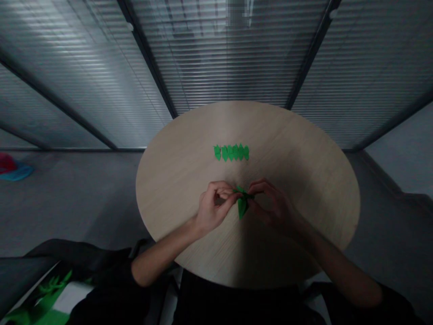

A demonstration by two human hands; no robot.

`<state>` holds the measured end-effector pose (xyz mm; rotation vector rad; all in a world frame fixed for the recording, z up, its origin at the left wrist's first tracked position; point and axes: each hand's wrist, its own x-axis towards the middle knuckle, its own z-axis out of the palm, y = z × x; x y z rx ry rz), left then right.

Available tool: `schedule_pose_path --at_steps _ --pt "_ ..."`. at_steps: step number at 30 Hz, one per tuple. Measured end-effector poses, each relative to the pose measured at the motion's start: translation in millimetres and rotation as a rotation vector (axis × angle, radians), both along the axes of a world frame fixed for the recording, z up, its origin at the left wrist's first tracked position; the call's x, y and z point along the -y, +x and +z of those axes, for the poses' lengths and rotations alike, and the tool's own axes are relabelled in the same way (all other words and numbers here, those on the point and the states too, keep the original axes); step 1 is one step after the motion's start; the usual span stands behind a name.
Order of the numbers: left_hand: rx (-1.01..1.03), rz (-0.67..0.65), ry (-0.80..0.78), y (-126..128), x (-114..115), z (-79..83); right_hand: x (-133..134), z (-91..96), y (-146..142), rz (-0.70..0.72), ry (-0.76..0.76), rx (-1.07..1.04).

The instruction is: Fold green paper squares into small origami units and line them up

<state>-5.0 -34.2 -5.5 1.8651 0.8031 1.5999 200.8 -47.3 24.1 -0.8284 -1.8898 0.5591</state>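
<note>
Above the middle of a round light-wood table, my left hand and my right hand both pinch a folded piece of green paper between their fingertips. Its pointed lower flap hangs toward me, and the fingers hide part of the upper folds. Farther across the tabletop, a little beyond my hands, lies a tight row of several green folded paper shapes. They touch or overlap side by side, and neither hand touches them.
Ribbed glass panels with dark frames stand beyond the table, above a grey floor. A red and blue cloth lies on the floor at left. A dark surface with a green-printed sheet sits at lower left.
</note>
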Motion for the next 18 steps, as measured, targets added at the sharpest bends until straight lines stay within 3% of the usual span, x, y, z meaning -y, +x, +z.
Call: schedule_pose_path --at_steps 7,18 --pt "0.021 -0.031 -0.124 2.1 -1.6 2.6 -1.8 -2.7 -1.7 0.051 -0.107 -0.036" --pt "-0.105 -0.040 -0.085 -0.6 0.5 2.1 -1.6 0.2 -3.8 -0.045 -0.139 -0.024"
